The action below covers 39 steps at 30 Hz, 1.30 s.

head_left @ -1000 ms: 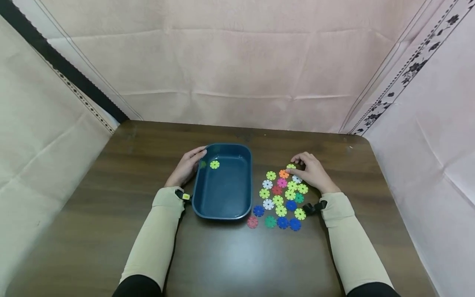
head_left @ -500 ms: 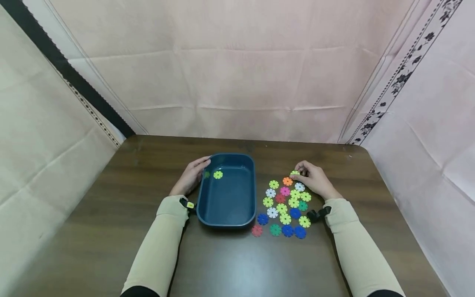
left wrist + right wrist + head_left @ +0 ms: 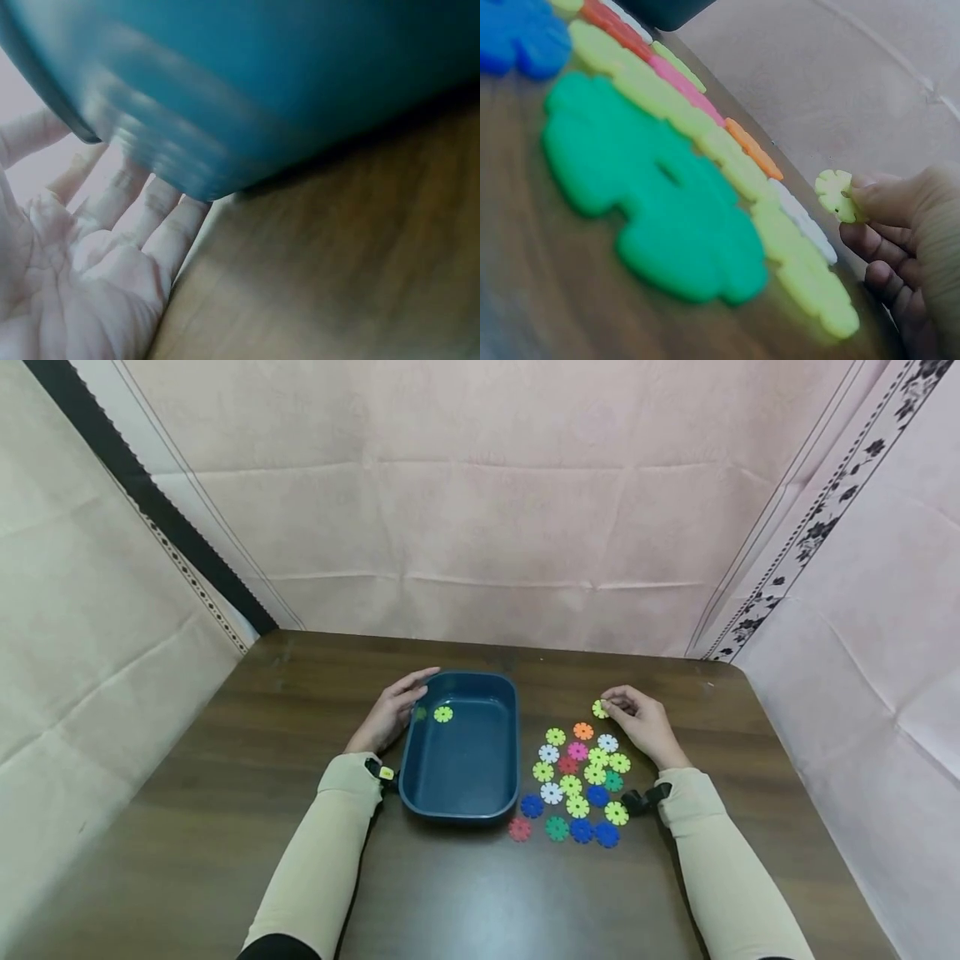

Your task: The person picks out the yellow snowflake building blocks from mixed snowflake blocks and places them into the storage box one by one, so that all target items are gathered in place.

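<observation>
The right hand (image 3: 641, 720) pinches a yellow-green disc (image 3: 599, 708) at its fingertips, lifted just above the far end of the scattered discs (image 3: 577, 781). The blue tray (image 3: 461, 806) lies to its left, long axis running away from the person. The left hand (image 3: 392, 710), fingers straight, rests against the tray's far left corner.

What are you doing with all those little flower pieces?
A person sits at a brown table. Their right hand pinches a yellow-green flower piece just above the pile of coloured pieces. Their left hand rests open against the side of a blue tray, which holds one yellow-green piece.
</observation>
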### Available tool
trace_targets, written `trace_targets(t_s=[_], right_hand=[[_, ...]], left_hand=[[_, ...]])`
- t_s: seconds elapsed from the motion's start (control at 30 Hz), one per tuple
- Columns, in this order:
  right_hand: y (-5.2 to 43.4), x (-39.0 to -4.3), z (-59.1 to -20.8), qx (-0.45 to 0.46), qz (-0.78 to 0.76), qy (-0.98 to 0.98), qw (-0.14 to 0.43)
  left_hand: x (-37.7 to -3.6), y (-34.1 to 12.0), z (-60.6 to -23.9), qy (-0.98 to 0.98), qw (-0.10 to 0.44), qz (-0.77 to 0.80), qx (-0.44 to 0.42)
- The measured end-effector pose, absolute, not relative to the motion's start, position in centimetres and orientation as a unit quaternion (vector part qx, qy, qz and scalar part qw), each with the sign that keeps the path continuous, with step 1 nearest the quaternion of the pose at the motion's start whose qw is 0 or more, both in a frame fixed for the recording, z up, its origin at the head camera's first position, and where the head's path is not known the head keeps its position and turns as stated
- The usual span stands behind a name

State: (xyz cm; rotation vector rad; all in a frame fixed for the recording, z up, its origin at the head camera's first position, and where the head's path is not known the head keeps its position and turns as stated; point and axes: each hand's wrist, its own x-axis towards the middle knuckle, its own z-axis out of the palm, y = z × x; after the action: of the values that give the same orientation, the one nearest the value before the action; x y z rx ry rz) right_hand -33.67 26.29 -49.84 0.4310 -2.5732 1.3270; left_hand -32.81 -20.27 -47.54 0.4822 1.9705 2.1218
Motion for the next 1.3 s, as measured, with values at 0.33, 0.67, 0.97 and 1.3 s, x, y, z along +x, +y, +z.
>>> trace_targets(t_s=[0.33, 0.67, 0.97, 1.3], right_hand=[[26.4, -34.0, -48.0, 0.129, 0.453, -0.879, 0.071], [13.7, -35.8, -39.5, 0.225, 0.506, -0.831, -0.048], [3.6, -35.5, -41.0, 0.238, 0.403, -0.876, -0.116], [3.1, -34.8, -41.4, 0.220, 0.306, -0.922, -0.092]], left_hand=[[-33.1, -20.0, -48.3, 0.659, 0.108, 0.735, 0.118], [-33.2, -20.1, -47.9, 0.660, 0.103, 0.738, 0.094], [-32.9, -19.8, -48.4, 0.662, 0.108, 0.737, 0.078], [-33.2, -19.9, -48.3, 0.665, 0.105, 0.736, 0.075]])
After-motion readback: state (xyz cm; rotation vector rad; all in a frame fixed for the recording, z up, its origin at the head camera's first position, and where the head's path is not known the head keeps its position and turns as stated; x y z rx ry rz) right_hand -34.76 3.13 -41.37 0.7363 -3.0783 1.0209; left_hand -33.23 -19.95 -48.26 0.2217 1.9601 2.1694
